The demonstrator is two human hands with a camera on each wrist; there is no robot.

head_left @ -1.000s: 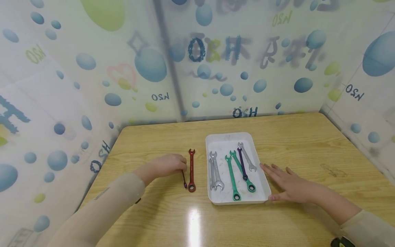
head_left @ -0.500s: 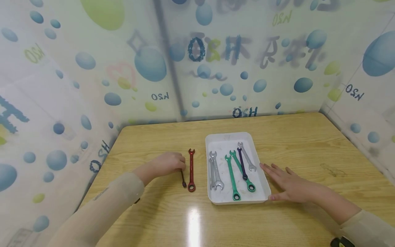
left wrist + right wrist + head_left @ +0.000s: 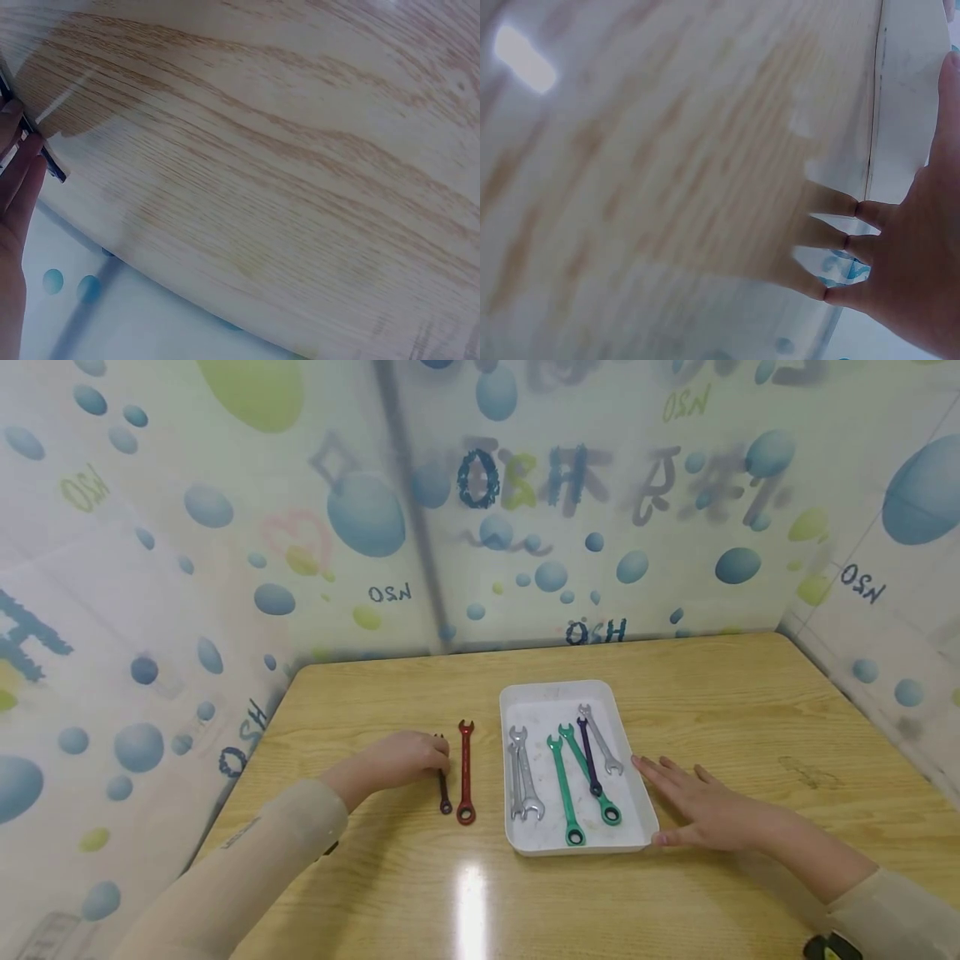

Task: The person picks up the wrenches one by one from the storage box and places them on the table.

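My left hand [image 3: 401, 760] pinches a small dark combination wrench [image 3: 444, 795] at the left of the table. Its ring end points toward me and its open end shows just past the fingers. In the left wrist view the thumb and fingers hold the dark wrench [image 3: 52, 163] at the far left edge. A red ratcheting wrench [image 3: 466, 772] lies just right of it. My right hand [image 3: 708, 810] rests with fingers spread, thumb and a fingertip touching the right side of the white tray [image 3: 543, 710]. The right wrist view shows its spread fingers [image 3: 864, 249] on the table.
Inside the tray lie two green wrenches [image 3: 564, 789], a purple wrench [image 3: 589, 760] crossing one of them, and silver wrenches [image 3: 528, 777] at left and upper right. The wooden table [image 3: 720, 693] meets patterned walls [image 3: 450, 568] behind and at the sides.
The small dark wrench has turned from on edge to flatter, its ring end shifting slightly left. Its open end now shows past the left fingers. The right hand and tray stay put.
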